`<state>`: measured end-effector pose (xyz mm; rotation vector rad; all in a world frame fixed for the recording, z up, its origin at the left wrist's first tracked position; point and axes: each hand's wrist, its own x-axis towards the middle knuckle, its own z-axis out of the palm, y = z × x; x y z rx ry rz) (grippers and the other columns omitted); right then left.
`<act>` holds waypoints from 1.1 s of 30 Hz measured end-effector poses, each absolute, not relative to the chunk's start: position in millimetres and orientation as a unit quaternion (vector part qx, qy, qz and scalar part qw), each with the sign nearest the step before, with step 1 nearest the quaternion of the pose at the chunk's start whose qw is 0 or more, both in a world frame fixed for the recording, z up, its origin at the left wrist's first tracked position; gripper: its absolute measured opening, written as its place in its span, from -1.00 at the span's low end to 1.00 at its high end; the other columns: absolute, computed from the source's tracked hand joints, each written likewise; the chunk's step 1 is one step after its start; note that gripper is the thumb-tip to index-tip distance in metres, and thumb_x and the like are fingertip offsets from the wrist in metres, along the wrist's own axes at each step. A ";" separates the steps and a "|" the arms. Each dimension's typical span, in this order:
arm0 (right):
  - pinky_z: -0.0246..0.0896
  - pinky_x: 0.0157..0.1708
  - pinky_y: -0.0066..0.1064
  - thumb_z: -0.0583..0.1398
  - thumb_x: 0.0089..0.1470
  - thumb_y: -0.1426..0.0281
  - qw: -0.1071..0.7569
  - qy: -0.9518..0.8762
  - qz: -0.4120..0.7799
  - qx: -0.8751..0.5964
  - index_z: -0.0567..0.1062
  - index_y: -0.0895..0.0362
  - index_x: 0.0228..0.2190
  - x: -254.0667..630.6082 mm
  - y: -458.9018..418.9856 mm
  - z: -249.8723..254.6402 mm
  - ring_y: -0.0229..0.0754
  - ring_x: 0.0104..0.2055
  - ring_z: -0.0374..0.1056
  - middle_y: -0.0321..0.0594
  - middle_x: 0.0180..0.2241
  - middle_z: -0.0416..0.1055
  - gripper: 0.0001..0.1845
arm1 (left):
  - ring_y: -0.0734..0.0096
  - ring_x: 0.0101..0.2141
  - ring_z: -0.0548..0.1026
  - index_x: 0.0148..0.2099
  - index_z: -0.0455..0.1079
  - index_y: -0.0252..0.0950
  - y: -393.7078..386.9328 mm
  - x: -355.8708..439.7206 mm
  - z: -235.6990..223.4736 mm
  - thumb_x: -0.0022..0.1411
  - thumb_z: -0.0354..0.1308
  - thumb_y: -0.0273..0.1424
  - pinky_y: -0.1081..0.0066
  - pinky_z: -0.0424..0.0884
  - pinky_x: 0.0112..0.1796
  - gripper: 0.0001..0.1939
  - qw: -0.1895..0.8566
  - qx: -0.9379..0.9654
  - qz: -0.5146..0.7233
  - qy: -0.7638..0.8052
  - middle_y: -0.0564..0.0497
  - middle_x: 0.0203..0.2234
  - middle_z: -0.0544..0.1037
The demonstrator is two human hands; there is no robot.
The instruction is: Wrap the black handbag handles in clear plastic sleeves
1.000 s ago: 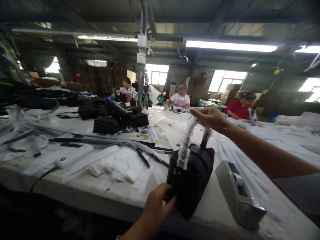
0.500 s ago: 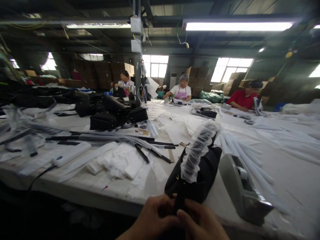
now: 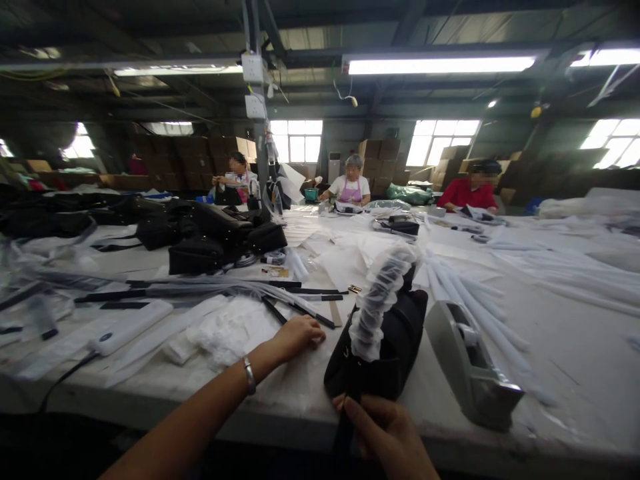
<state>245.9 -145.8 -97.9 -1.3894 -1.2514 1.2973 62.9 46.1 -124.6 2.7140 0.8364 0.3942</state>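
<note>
A black handbag [image 3: 407, 333] lies on the worktable in front of me, its raised handle covered by a crinkled translucent white wrap [image 3: 376, 310]. At the bag's near end, my right hand [image 3: 383, 423] is closed, pinching a black strap [image 3: 345, 427] that hangs toward me. Away to the left of the bag, my left hand [image 3: 300, 335] reaches over the table with its fingers loosely bent and apart, and I see nothing in it. Just beyond its fingertips are black-ended strips in clear sleeves [image 3: 235, 288] and a small gold buckle-like piece [image 3: 355, 289].
A grey tape dispenser [image 3: 470, 367] stands right of the bag, beside white foam tubes [image 3: 487, 307]. To the left are crumpled white sheets [image 3: 217, 330], a white corded device [image 3: 133, 327] and piled black bags [image 3: 215, 233]. Several people work across the table [image 3: 565, 347].
My left hand has left the strap and moved forward and left over the table. My right hand stays on the strap. The view has shifted slightly to the right.
</note>
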 end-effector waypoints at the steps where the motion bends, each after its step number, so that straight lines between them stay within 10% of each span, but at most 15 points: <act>1: -0.04 -0.60 -0.50 0.24 -0.04 -0.09 0.422 -0.498 0.520 -0.550 0.61 0.19 -0.56 246.1 -145.7 -98.9 -0.33 -0.61 0.10 -0.34 -0.71 0.22 -0.43 | 0.23 -0.26 0.52 -0.24 0.58 -0.23 49.2 64.2 -124.1 0.14 0.22 -0.57 0.37 0.37 -0.19 -0.81 0.131 0.942 0.125 0.284 -0.03 -0.38 0.62; 9: 0.11 -0.50 -0.49 0.27 -0.03 -0.05 0.433 -0.511 0.526 -0.523 0.67 0.18 -0.44 245.3 -144.3 -98.3 -0.27 -0.52 0.25 -0.24 -0.54 0.47 -0.49 | 0.23 -0.17 0.50 -0.37 0.51 -0.27 46.9 64.1 -116.4 0.09 0.23 -0.58 0.36 0.33 -0.09 -0.89 0.131 0.943 0.114 0.283 -0.04 -0.29 0.60; 17: 0.33 -0.30 -0.37 0.30 -0.06 -0.02 0.447 -0.502 0.555 -0.489 0.69 0.12 -0.29 248.8 -142.5 -103.2 -0.02 -0.26 0.48 -0.15 -0.34 0.61 -0.51 | 0.30 -0.25 0.53 0.14 0.33 -0.19 1.2 36.9 -73.8 0.25 0.15 -0.35 0.38 0.39 -0.17 -0.60 0.189 0.858 0.263 0.398 0.00 -0.27 0.57; 27: 0.13 0.18 -0.15 0.33 -0.05 0.05 0.441 -0.487 0.607 -0.447 0.67 0.04 -0.23 238.4 -141.2 -89.5 0.11 0.14 0.33 -0.10 0.06 0.48 -0.59 | 0.48 -0.47 0.36 -0.37 0.34 -0.31 -96.2 28.6 -85.3 0.11 0.29 -0.29 0.51 0.26 -0.43 -0.78 0.516 0.616 0.348 0.483 0.12 -0.53 0.40; 33: 0.32 -0.04 -0.20 0.29 0.01 0.04 0.432 -0.501 0.578 -0.477 0.68 0.15 -0.34 234.4 -140.7 -100.9 0.09 -0.12 0.47 -0.15 -0.37 0.60 -0.58 | 0.38 -0.36 0.45 -0.25 0.47 -0.32 -115.7 51.3 -96.2 0.12 0.30 -0.24 0.49 0.31 -0.35 -0.75 0.540 0.581 0.377 0.478 0.03 -0.42 0.54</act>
